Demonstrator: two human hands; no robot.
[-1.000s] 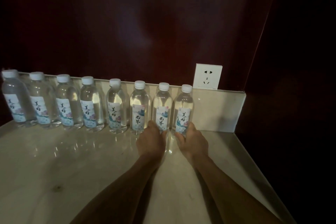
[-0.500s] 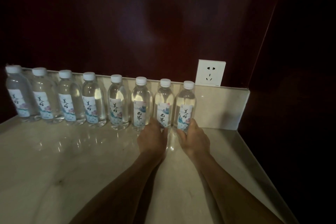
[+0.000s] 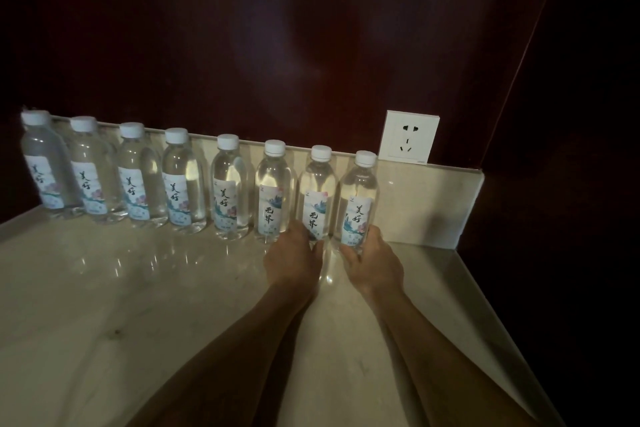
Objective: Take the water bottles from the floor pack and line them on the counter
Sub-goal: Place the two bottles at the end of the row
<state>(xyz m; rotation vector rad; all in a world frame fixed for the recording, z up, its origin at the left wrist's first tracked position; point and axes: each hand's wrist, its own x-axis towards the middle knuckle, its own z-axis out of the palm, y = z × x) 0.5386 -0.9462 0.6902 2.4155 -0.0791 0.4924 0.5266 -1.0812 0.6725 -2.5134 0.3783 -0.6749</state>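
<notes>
Several clear water bottles with white caps and printed labels stand upright in a row along the back of the pale marble counter (image 3: pixel 104 288). My right hand (image 3: pixel 375 262) grips the base of the rightmost bottle (image 3: pixel 358 198). The foot of the second bottle from the right (image 3: pixel 317 191) is held by my left hand (image 3: pixel 294 258), whose fingers also lie close to the third bottle from the right (image 3: pixel 273 191). Both held bottles stand on the counter. The floor pack is out of view.
A white wall socket (image 3: pixel 408 136) sits above the low marble backsplash (image 3: pixel 433 204), right of the row. Dark red wall panels rise behind. The counter's right edge (image 3: pixel 502 315) drops into darkness. The leftmost bottle (image 3: pixel 43 163) stands near the counter's left end.
The view has shifted slightly, so the row sits a little higher and further right. Both hands stay at the bases of the same two bottles.
</notes>
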